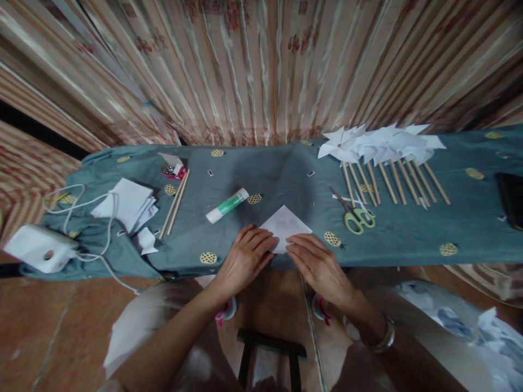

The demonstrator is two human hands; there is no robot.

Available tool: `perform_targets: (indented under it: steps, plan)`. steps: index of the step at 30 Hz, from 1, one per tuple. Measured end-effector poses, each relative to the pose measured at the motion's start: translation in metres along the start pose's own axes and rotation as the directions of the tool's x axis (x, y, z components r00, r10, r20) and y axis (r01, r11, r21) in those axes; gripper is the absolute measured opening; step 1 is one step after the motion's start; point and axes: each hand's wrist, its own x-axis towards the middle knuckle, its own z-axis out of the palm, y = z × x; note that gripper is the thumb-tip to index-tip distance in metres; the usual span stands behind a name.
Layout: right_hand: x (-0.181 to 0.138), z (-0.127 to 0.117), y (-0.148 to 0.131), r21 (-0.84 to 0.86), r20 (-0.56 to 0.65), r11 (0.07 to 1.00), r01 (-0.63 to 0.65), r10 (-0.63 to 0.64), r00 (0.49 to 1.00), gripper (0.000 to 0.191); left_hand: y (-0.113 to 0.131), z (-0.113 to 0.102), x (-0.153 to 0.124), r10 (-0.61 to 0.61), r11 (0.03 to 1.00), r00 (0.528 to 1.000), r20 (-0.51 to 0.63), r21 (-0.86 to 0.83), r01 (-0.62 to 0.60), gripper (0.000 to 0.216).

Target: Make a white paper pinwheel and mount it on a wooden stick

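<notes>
A square of white paper lies at the table's front edge, turned so that one corner points away from me. On its left side, the fingers of my left hand are pressed together and grip the near-left edge. My right hand holds the near-right edge the same way, fingers bent over the sheet. Both thumbs are largely hidden. Just beyond my left hand lies a green and white glue stick. Scissors with pale green handles rest to the right of my right hand.
White paper pinwheels on wooden sticks lie in a row at the right. At the left are two wooden sticks, a small open box, stacked paper squares and a white power adapter with cables. A dark phone-like object sits far right.
</notes>
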Motion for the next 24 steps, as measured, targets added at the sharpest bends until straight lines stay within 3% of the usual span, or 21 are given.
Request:
perform_targets:
  steps: [3, 7, 16, 20, 24]
  plan:
    - [0.000, -0.003, -0.002, 0.111, -0.027, 0.992, -0.066, 0.069, 0.997, 0.021, 0.000, -0.003, 0.000, -0.004, 0.999, 0.999, -0.038, -0.049, 0.002, 0.022]
    - [-0.002, -0.006, -0.005, 0.189, -0.032, 0.969, -0.160, 0.169, 0.985, 0.017, 0.005, -0.005, -0.002, -0.066, 0.989, 0.998, 0.003, -0.132, 0.066, 0.024]
    - [0.010, 0.000, 0.005, 0.137, -0.076, 0.956, -0.258, 0.269, 0.960, 0.019, 0.006, -0.001, 0.003, -0.177, 0.967, 0.983, -0.042, -0.194, 0.166, 0.026]
    - [0.022, 0.001, 0.012, 0.078, -0.119, 0.964, -0.253, 0.261, 0.958, 0.022, 0.013, 0.002, -0.004, -0.020, 1.000, 0.997, -0.071, 0.002, 0.020, 0.035]
    - [0.032, 0.002, 0.017, 0.052, -0.131, 0.963, -0.265, 0.270, 0.954, 0.023, 0.022, 0.012, -0.014, 0.123, 0.982, 0.992, 0.025, 0.142, -0.126, 0.040]
